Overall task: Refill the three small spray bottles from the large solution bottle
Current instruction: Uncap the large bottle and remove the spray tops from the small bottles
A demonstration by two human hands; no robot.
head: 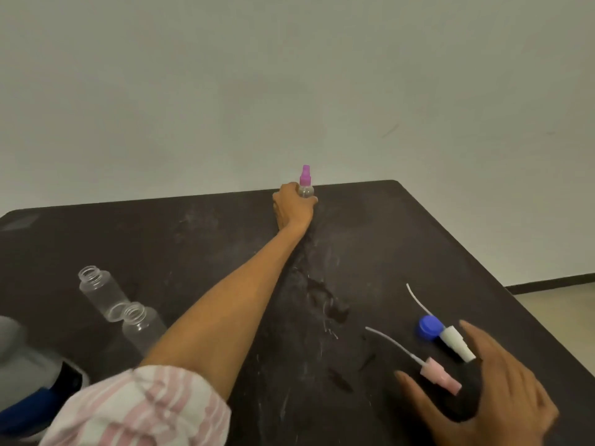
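Note:
My left hand (293,206) reaches to the far edge of the black table (206,239) and grips a small clear spray bottle with a purple sprayer (305,181), standing upright. Two uncapped clear small bottles (99,289) (143,326) stand at the near left. A blue-and-white sprayer head with its tube (444,336) and a pink sprayer head with its tube (438,376) lie at the near right. My right hand (502,391) hovers with spread fingers just over the pink sprayer head, holding nothing. The large solution bottle (22,365), grey-white, shows at the bottom left corner.
A blue object (29,410) lies by the large bottle at the bottom left edge. A plain wall (289,91) rises behind the table. The table's right edge drops to a pale floor (560,304). Dusty smears mark the table's middle.

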